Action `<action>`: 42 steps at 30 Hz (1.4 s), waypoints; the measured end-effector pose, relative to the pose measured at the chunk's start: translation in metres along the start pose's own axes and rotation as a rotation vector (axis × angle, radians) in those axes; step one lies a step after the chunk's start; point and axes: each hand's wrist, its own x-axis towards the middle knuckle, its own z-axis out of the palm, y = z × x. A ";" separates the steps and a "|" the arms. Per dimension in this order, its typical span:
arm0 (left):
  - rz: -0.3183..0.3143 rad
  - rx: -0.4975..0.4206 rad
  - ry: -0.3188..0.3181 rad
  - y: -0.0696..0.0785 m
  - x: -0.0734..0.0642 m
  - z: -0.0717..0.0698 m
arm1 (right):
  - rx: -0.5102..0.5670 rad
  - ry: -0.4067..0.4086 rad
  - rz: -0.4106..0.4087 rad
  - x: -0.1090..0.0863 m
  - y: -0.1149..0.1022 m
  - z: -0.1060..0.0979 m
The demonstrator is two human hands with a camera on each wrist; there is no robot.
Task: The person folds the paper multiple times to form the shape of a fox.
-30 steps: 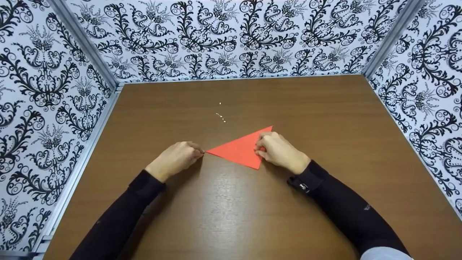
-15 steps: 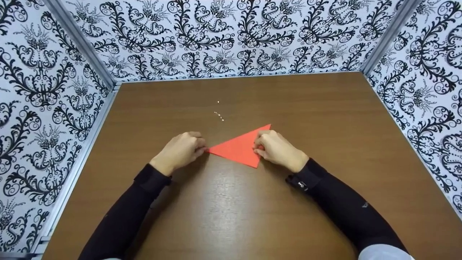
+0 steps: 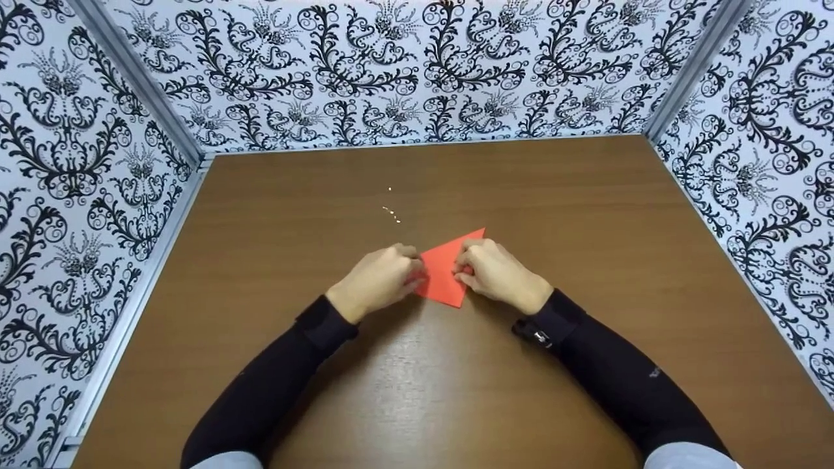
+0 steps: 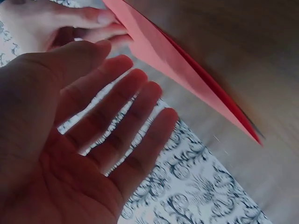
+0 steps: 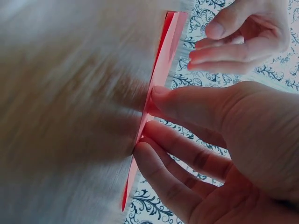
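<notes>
The flat, folded red paper point(image 3: 443, 270) lies on the brown wood-grain table point(image 3: 404, 391) between the two hands. The bare left hand point(image 3: 384, 277) has slid inward from its left tip, now hidden beneath, its fingers extended and gripping nothing. The bare right hand point(image 3: 498, 277) stays pinching the opposite edge, so it alone probably steadies the paper.
</notes>
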 end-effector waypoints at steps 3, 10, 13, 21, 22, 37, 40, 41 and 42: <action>-0.025 0.014 -0.021 0.008 0.008 0.006 | -0.003 -0.008 0.012 0.000 0.000 0.000; -0.063 0.041 -0.068 0.014 0.018 0.017 | -0.006 -0.042 0.049 0.001 -0.002 -0.002; -0.060 0.040 -0.077 0.013 0.018 0.019 | 0.002 -0.051 0.070 0.001 -0.003 -0.004; -0.042 0.027 -0.067 0.009 0.015 0.020 | 0.021 -0.039 0.061 0.002 -0.001 -0.005; -0.042 0.026 -0.064 0.009 0.015 0.020 | 0.025 -0.039 0.060 0.002 -0.001 -0.004; -0.025 0.017 -0.050 0.005 0.016 0.023 | 0.077 0.043 0.262 0.007 0.036 -0.032; -0.027 0.013 -0.050 0.004 0.015 0.023 | 0.115 0.049 0.340 0.006 0.049 -0.037; -0.026 0.014 -0.049 0.004 0.014 0.023 | 0.125 0.045 0.358 0.005 0.053 -0.038; -0.026 0.017 -0.048 0.004 0.014 0.024 | 0.131 0.037 0.371 0.005 0.057 -0.038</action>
